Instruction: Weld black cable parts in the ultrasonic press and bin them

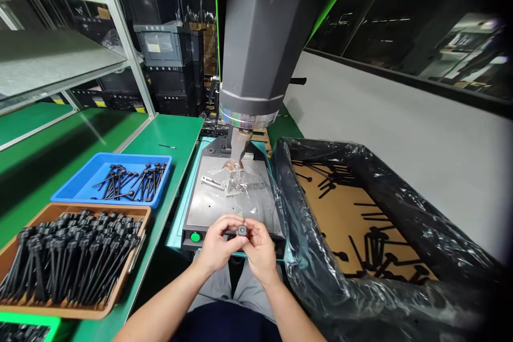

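Observation:
Both hands meet in front of the machine's metal base plate (pixel 204 203). A small dark squarish part (pixel 242 230) with a round centre is pinched between them. My left hand (pixel 219 241) has its thumb and fingers closed on the part's left side. From the right, my right hand (pixel 259 248) closes on the same part. Whatever extends behind the part is hidden by the fingers. Beyond the hands, the machine's metal tool (pixel 239 144) stands over a small fixture covered in clear film (pixel 248 184).
A green button (pixel 195 236) is on the machine's front. At left, a blue tray (pixel 72 184) and a brown tray (pixel 145 219) hold several black stemmed parts. The right-hand box, lined with black plastic (pixel 296 219), holds similar parts. The big grey machine head (pixel 256 37) hangs above.

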Available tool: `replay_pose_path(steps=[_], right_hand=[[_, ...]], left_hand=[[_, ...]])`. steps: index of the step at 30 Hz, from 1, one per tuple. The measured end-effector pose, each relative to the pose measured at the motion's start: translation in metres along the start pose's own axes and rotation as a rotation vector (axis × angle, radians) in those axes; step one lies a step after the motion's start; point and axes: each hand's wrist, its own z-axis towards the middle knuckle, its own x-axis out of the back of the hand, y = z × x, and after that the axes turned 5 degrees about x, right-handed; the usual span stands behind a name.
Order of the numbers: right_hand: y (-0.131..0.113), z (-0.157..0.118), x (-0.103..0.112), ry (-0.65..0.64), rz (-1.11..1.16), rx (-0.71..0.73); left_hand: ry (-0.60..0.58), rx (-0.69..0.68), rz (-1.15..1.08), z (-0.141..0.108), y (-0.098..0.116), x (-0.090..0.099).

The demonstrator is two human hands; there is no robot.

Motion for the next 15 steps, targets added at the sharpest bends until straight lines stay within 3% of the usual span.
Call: replay_pose_path(steps=[7, 15], right_hand=[[-0.006, 0.001, 0.019, -0.304, -0.323, 0.017], [0.023, -0.024, 0.009, -0.39, -0.154, -0.22]], left_hand=[[-0.012, -0.019, 0.041, -0.002, 0.001, 0.014], [0.077, 0.208, -0.127, -0.026, -0.024, 0.015]])
